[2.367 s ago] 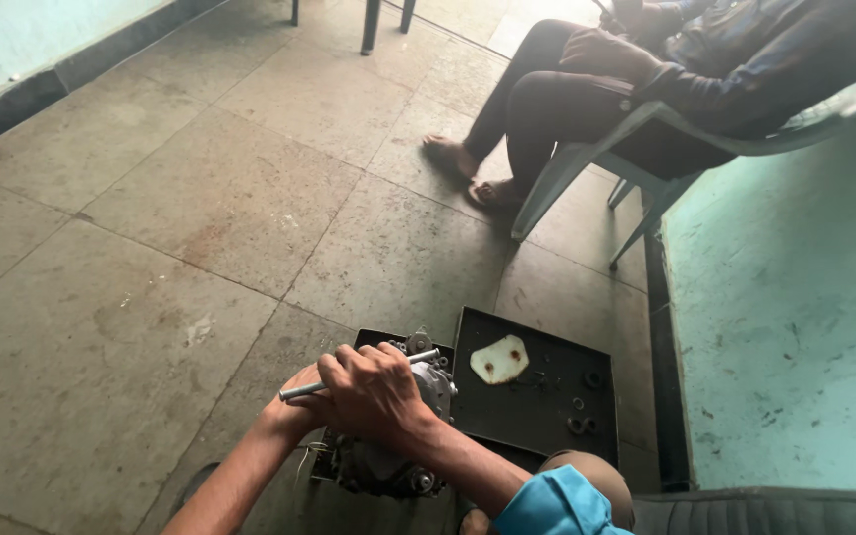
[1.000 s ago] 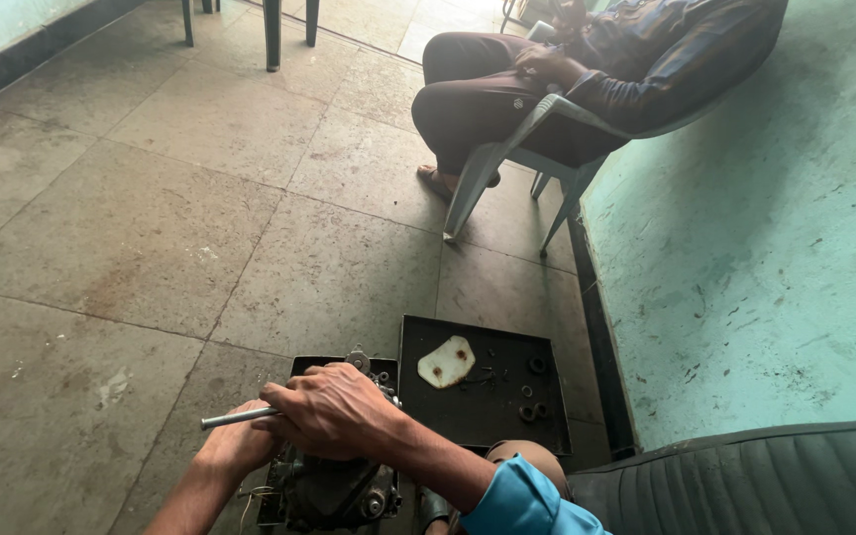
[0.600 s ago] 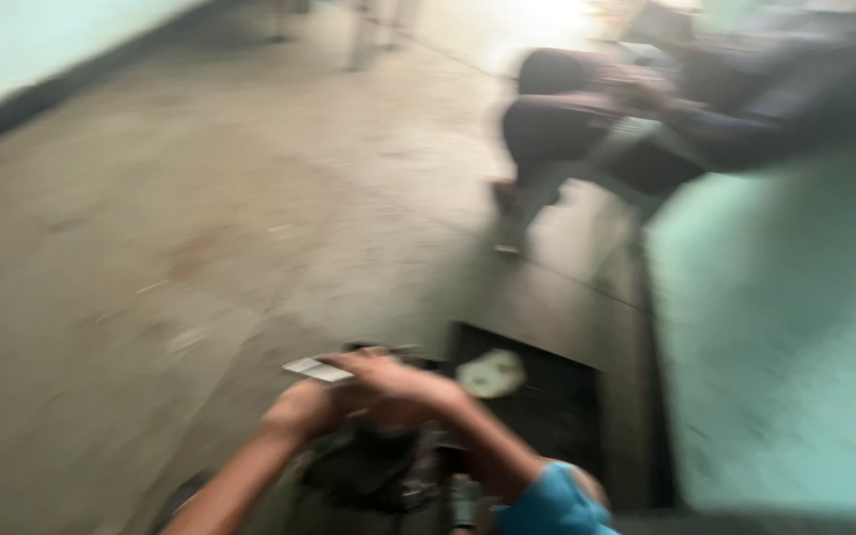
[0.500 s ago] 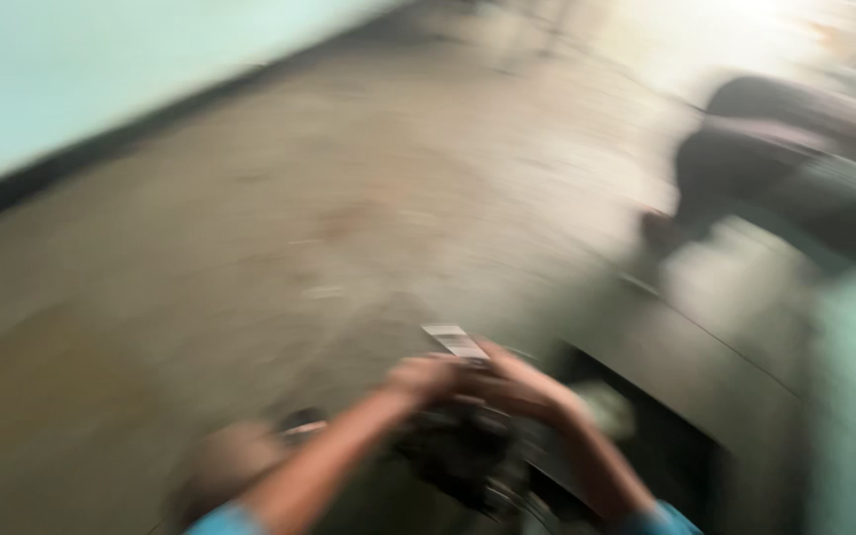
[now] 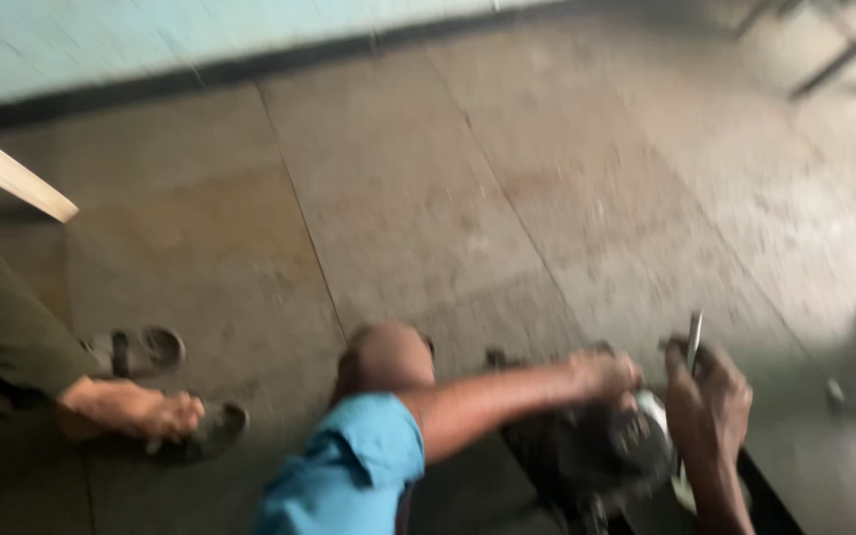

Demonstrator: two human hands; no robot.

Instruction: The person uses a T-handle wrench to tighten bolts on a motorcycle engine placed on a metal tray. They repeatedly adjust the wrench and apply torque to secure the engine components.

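My right hand's (image 5: 710,396) fingers were wrapped around a thin metal tool (image 5: 692,349) that stood nearly upright, its shaft rising above the knuckles, while my left hand (image 5: 606,374) pressed down on the dark engine-like machine part (image 5: 587,456); blur kept me from telling whether those fingers were curled or flat. The part sat on the tiled floor (image 5: 428,198) between both hands, and well to the left another person's sandalled foot (image 5: 146,416) rested on the tiles.

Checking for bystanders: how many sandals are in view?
2. One sandal lies empty on the floor at left; the other sandal is under a person's foot just below it.
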